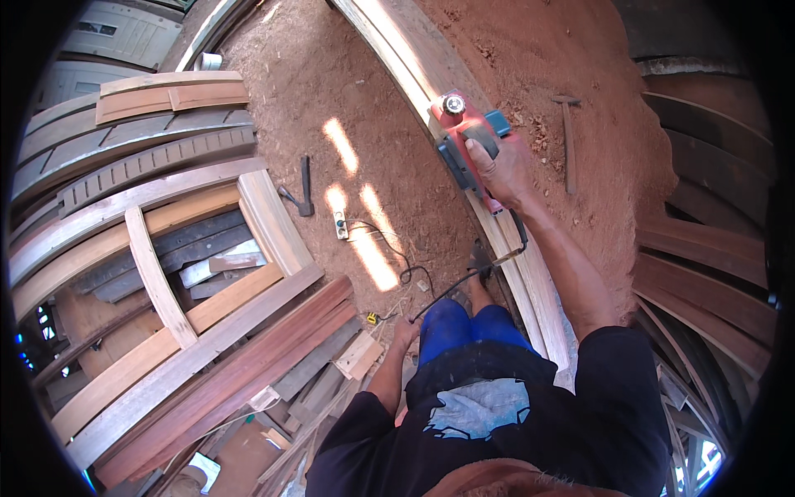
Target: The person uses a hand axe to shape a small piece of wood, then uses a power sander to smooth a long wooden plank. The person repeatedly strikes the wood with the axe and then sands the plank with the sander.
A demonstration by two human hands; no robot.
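My right hand (502, 170) is wrapped around the rear handle of a red electric planer (464, 124), thumb on top. The planer rests on a long pale wooden beam (517, 277) that runs from beside my legs toward the far side. From its back end a black power cord (464, 280) loops down and crosses in front of my knees to my left hand (405, 330). That hand is low beside my left thigh, closed on the cord; its fingers show only small.
A hammer (305, 186) and a socket strip (340, 224) lie on the dirt floor to the left; another hammer (569, 145) lies right of the beam. A wooden frame (153, 265) and stacked boards fill the left. Dark planks (704, 257) line the right.
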